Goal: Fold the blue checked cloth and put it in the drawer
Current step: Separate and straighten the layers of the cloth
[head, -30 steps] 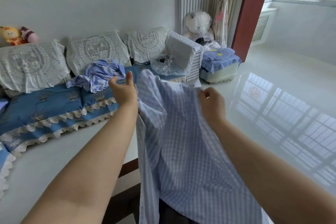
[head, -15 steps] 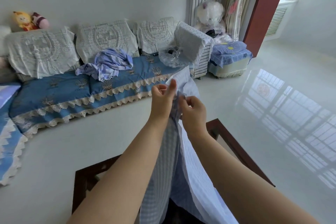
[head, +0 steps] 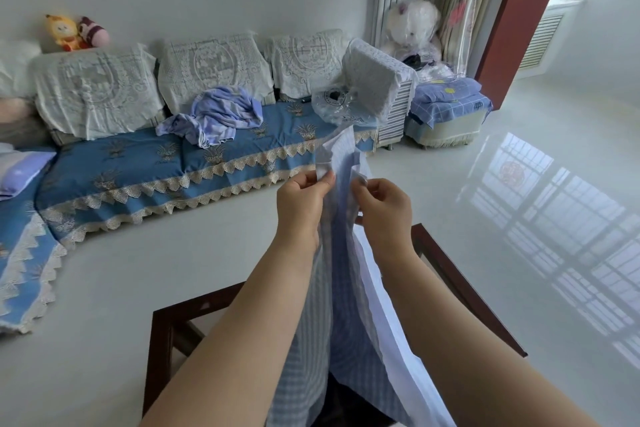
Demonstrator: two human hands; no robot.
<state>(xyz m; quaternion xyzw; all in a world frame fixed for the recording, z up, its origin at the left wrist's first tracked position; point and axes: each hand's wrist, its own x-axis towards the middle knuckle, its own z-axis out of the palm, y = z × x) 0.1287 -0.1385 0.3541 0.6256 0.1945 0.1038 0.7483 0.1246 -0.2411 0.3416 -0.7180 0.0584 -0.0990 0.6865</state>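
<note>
Your left hand (head: 304,199) and right hand (head: 384,208) both pinch the blue checked cloth (head: 341,288) at its top edges, close together; it hangs doubled above the wooden table (head: 460,288).

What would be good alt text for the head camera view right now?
Two hands, left hand and right hand, pinch the top corners of a blue checked cloth together, hanging over a dark wooden table frame. A blue-covered sofa stands behind.
</note>
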